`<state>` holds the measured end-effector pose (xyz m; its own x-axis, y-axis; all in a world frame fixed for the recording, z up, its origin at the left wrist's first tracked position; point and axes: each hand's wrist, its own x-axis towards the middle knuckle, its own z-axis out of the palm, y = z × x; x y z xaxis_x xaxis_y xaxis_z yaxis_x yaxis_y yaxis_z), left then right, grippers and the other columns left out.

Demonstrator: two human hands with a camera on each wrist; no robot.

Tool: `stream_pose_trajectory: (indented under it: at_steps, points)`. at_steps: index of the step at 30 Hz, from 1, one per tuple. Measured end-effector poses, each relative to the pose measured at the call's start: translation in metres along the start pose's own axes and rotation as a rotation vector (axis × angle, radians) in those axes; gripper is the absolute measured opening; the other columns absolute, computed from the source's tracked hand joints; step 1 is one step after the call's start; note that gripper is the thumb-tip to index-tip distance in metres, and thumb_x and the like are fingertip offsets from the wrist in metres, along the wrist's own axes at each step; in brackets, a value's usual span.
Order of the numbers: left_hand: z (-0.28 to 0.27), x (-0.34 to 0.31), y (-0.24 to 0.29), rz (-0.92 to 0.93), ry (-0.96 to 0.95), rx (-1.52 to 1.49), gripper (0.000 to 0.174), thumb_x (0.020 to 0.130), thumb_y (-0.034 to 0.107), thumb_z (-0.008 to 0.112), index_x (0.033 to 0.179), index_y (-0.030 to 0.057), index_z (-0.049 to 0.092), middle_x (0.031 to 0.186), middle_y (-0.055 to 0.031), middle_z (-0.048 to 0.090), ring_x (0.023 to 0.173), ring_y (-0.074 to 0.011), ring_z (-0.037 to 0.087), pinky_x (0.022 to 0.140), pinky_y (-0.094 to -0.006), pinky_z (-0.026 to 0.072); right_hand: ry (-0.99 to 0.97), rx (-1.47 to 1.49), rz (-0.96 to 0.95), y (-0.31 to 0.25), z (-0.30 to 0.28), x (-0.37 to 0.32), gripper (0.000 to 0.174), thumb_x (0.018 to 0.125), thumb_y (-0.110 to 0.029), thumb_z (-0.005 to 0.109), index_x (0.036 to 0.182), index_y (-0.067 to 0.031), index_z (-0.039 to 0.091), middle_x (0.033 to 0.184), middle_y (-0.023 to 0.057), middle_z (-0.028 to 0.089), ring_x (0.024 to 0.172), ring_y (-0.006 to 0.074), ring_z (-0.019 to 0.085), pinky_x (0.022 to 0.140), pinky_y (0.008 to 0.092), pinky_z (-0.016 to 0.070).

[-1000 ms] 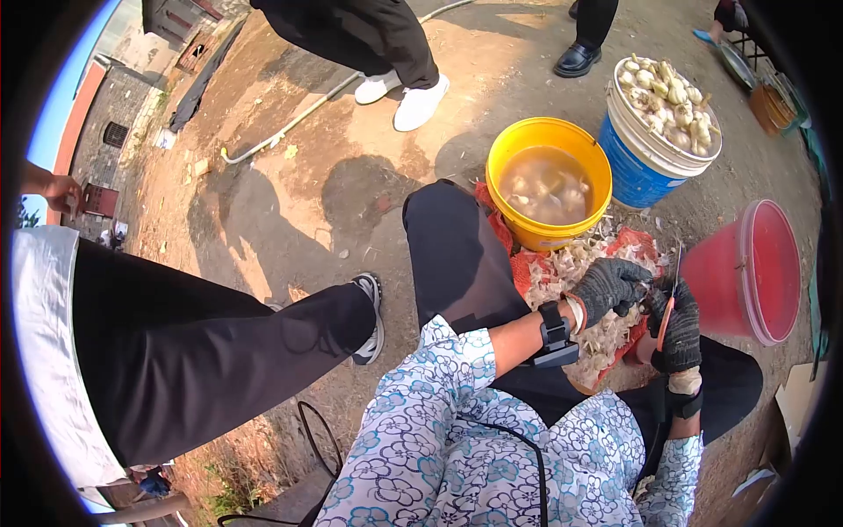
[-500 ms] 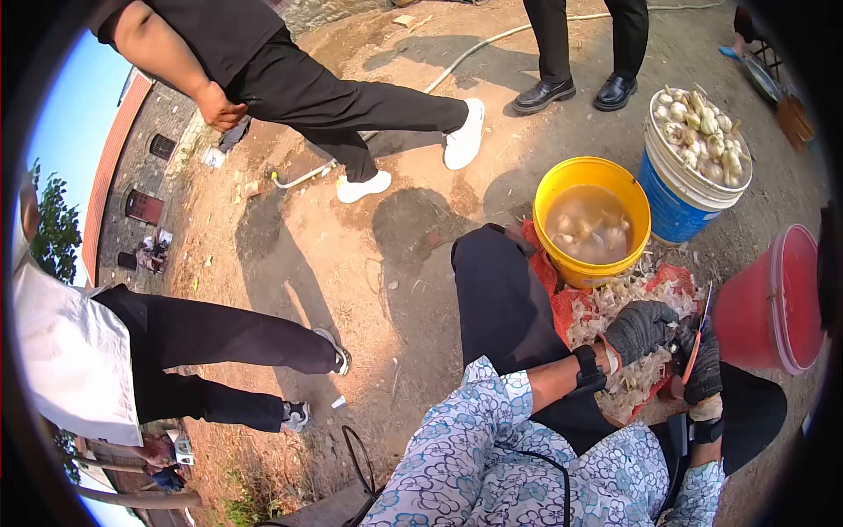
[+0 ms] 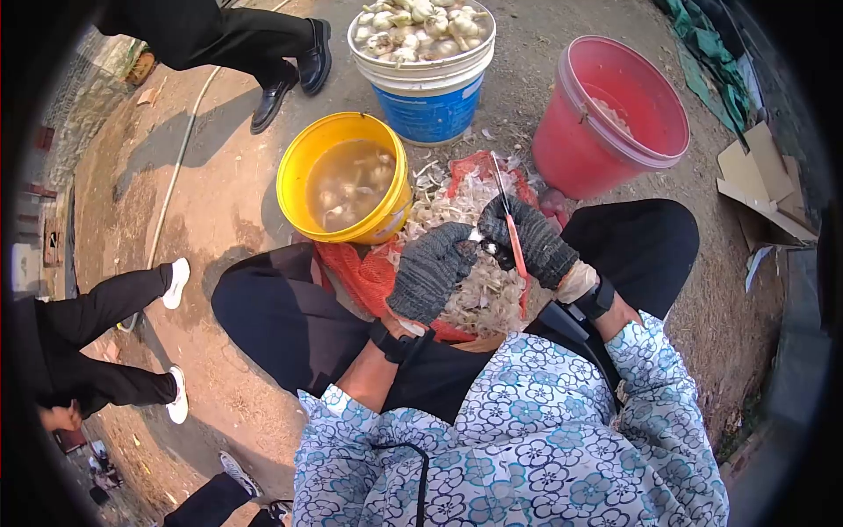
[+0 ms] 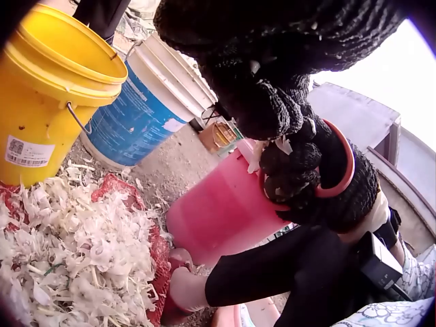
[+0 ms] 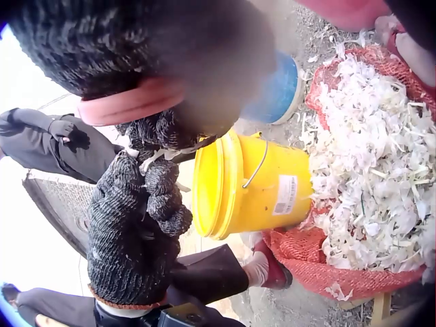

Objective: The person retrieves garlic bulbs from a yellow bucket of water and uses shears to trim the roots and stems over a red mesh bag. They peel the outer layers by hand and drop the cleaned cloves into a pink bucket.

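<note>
Both hands wear dark knit gloves and meet over a heap of pale garlic skins (image 3: 483, 294) on red mesh. In the head view the right hand (image 3: 531, 241) grips scissors (image 3: 513, 233) with orange-red handles, blades pointing away from the body. Close beside it the left hand (image 3: 433, 272) pinches a small white piece, seemingly garlic (image 3: 475, 235), at its fingertips. The right wrist view shows the left hand (image 5: 136, 228) with curled fingers and white bits at the tips. An orange handle (image 4: 347, 167) loops around the right hand (image 4: 320, 170) in the left wrist view.
A yellow bucket (image 3: 290, 189) holds garlic in cloudy water. Behind it stands a blue-white bucket (image 3: 430, 107) heaped with bulbs (image 3: 413, 31). A red bucket (image 3: 566, 132) is at the right, cardboard (image 3: 764, 180) beyond. People's legs (image 3: 123, 303) stand at the left.
The head view has swung right, so the buckets and hands appear further left. The hands stay together, with the scissors still in the right hand. Bystanders' legs have shifted in view.
</note>
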<state>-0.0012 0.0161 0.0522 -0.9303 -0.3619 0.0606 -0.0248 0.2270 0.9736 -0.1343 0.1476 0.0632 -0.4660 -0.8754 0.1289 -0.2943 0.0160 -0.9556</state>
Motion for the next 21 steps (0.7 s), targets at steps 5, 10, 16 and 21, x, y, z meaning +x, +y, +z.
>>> stream_pose_trajectory:
  at_steps: [5, 10, 16, 21]
  points:
    - [-0.004, 0.000, 0.011, -0.048, -0.039, -0.051, 0.013, 0.084, 0.000, 0.049, 0.094, -0.0012, 0.058, 0.070, -0.0015, 0.052, 0.059, -0.0072, 0.048, 0.052, -0.0208, 0.0404, 0.068, 0.678, 0.301, 0.011, 0.004, -0.001, 0.011, 0.089, -0.004, 0.039, 0.092, -0.0017, 0.049, 0.084, 0.0050, 0.052, 0.077, 0.0137, 0.052, 0.075, 0.0272, 0.0468]
    - [-0.006, 0.003, 0.020, -0.146, -0.029, -0.032, 0.012, 0.081, 0.000, 0.050, 0.091, 0.0000, 0.058, 0.070, -0.0011, 0.052, 0.057, -0.0063, 0.048, 0.051, -0.0200, 0.0405, 0.146, 0.808, 0.322, 0.035, 0.020, -0.012, 0.016, 0.090, -0.006, 0.039, 0.103, -0.0015, 0.049, 0.091, 0.0050, 0.052, 0.081, 0.0131, 0.052, 0.082, 0.0272, 0.0468]
    - [0.001, 0.003, 0.018, -0.331, 0.072, -0.172, 0.012, 0.076, 0.002, 0.055, 0.088, 0.0009, 0.058, 0.072, -0.0123, 0.058, 0.065, -0.0243, 0.057, 0.062, -0.0311, 0.0452, 0.351, 1.037, 0.446, 0.007, 0.028, -0.008, 0.014, 0.089, -0.007, 0.042, 0.097, -0.0011, 0.052, 0.081, 0.0049, 0.055, 0.073, 0.0135, 0.052, 0.071, 0.0259, 0.0463]
    - [0.002, 0.007, 0.006, -0.099, 0.099, 0.285, 0.013, 0.080, 0.011, 0.052, 0.087, 0.0026, 0.058, 0.075, -0.0154, 0.059, 0.070, -0.0304, 0.058, 0.064, -0.0365, 0.0454, 0.216, -0.195, 0.041, 0.016, 0.040, -0.023, 0.030, 0.081, -0.009, 0.049, 0.108, 0.0034, 0.049, 0.080, 0.0202, 0.055, 0.071, 0.0313, 0.056, 0.062, 0.0377, 0.0434]
